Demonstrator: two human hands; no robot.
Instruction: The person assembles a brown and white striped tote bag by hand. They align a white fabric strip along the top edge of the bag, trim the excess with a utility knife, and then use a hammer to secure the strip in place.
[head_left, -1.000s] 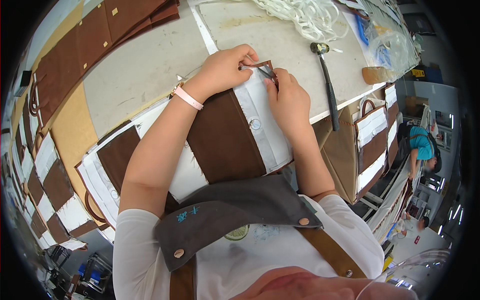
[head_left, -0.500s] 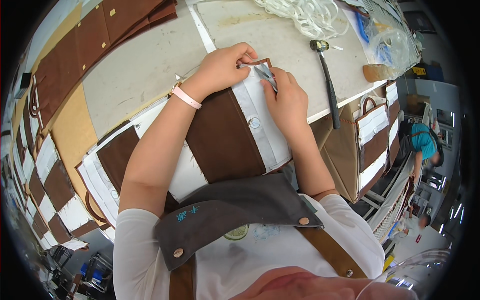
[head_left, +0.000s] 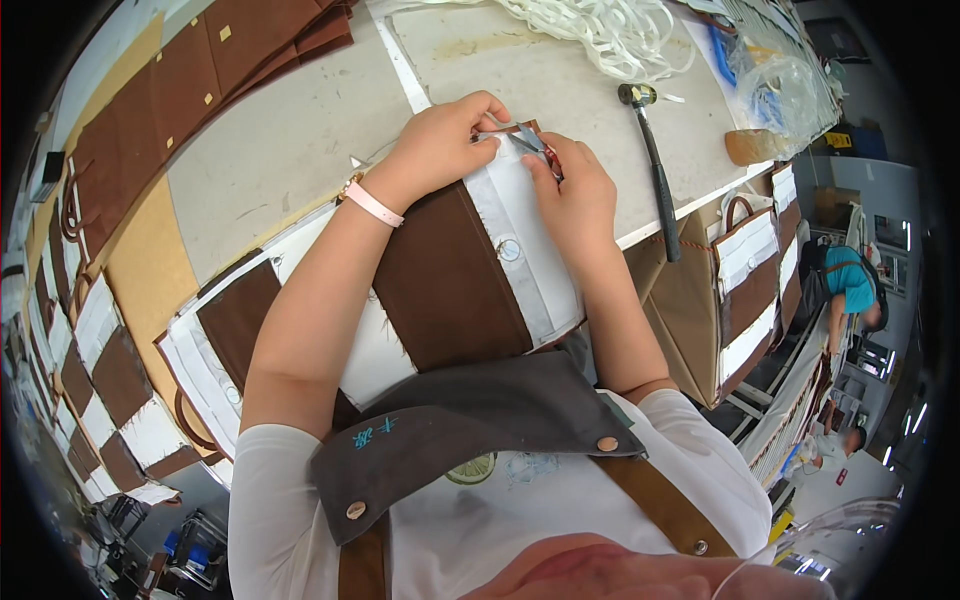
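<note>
On worktop (head_left: 270,150), between both hands and apron: one brown-and-white bag (head_left: 455,275), partly hidden beneath left forearm. With left hand (head_left: 445,140), touches bag's far edge, fingers bent toward thumb; cannot tell if anything pinched. With right hand (head_left: 578,195), curls round one pair of snips (head_left: 533,142), blades at same edge. Around: one hammer (head_left: 653,160) near right hand, one heap of white strips (head_left: 625,40) beyond, one stack of brown panels (head_left: 190,80) far left. Off right edge: two people (head_left: 848,285).
</note>
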